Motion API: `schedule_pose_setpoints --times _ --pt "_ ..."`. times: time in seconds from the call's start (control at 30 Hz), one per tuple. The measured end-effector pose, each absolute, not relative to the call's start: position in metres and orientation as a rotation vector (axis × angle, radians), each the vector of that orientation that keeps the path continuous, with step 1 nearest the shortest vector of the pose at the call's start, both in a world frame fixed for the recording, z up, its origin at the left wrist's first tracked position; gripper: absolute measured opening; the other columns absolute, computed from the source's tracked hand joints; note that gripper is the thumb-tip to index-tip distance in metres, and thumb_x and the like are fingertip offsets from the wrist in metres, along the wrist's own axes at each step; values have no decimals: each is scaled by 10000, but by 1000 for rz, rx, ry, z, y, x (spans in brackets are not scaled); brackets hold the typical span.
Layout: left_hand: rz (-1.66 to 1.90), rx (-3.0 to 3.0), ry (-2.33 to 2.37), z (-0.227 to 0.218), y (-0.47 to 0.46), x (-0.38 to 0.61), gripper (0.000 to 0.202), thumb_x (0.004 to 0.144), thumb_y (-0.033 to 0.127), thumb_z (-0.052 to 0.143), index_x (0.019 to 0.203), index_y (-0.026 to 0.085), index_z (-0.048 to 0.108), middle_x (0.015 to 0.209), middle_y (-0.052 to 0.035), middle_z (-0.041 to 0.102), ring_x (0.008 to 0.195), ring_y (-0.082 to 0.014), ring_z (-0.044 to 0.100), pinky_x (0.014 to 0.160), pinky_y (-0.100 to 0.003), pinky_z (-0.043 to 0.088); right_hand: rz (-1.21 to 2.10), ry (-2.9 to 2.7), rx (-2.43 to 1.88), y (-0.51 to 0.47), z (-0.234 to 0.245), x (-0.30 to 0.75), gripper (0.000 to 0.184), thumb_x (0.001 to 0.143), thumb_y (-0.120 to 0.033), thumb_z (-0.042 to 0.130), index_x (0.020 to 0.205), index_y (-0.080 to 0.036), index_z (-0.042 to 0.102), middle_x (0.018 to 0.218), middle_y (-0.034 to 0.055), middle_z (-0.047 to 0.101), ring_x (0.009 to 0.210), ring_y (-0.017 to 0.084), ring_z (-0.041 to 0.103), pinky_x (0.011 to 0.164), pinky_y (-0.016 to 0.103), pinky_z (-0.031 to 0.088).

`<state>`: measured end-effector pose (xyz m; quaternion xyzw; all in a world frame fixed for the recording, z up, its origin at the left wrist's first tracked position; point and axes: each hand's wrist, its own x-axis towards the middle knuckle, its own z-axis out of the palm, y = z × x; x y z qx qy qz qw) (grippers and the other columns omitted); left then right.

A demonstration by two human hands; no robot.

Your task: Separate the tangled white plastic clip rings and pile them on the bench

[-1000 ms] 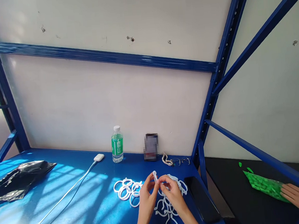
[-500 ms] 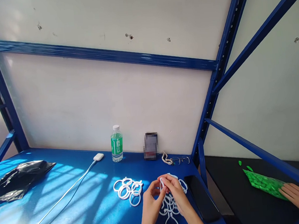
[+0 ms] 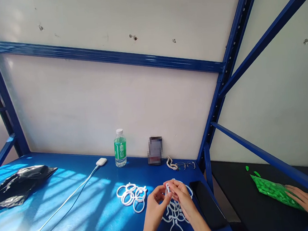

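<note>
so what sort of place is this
Probably a workroom: a blue metal rack frame, white plastic rings on a blue tabletop, and another person's hand at a bag of green pieces.

At lower centre, the white rings (image 3: 133, 194) look like smooth plastic with a slight sheen. The blue tabletop (image 3: 79, 222) has a glossy coat, bright with reflections at lower left. The black bag (image 3: 27, 178) at left is crinkled, shiny plastic film; the bottle (image 3: 120, 149) is clear plastic. Painted metal, smooth and glossy, makes up the blue crossbar (image 3: 105, 55). The wall (image 3: 109, 101) looks mostly smooth, with rough chipped spots near the top.
</note>
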<state>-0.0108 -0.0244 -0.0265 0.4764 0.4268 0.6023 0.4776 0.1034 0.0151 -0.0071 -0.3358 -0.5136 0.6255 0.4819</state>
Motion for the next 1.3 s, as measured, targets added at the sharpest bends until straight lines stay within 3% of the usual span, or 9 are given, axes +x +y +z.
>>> schedule_pose_setpoints --times 0.23,0.47,1.07,1.2,1.3 --pt "1396 1304 1058 -1 -10 -8 429 689 471 719 950 133 679 855 -83 708 679 -166 632 639 -258 489 1488 -1137 -834 18 -1 110 378 673 -517 763 803 -163 741 568 -22 520 454 51 328 428 190 255" --pt "1305 1291 895 1 2 -17 405 694 410 735 973 122 684 890 -113 731 782 -212 676 698 -290 510 1432 -1151 -856 21 -3 114 380 700 -518 751 841 -165 741 552 -32 461 483 63 315 429 187 258" --pt "1299 1204 907 -4 -5 -19 406 647 414 766 899 111 669 773 -79 708 725 -196 655 677 -282 495 1451 -1169 -852 11 1 110 348 699 -500 759 795 -165 751 504 -68 311 491 67 256 456 188 297" --pt "1372 1286 1080 -10 -1 -21 375 707 471 674 854 126 656 707 -46 669 637 -171 613 612 -268 466 1392 -1255 -893 16 -5 109 419 738 -550 697 887 -160 739 499 -57 384 470 68 269 442 202 246" --pt "1469 1292 1553 -18 3 -29 357 761 463 584 887 133 634 759 -65 665 709 -213 623 663 -309 468 1193 -1462 -991 21 -9 111 450 822 -566 573 993 -170 702 537 -24 484 481 105 371 474 233 305"
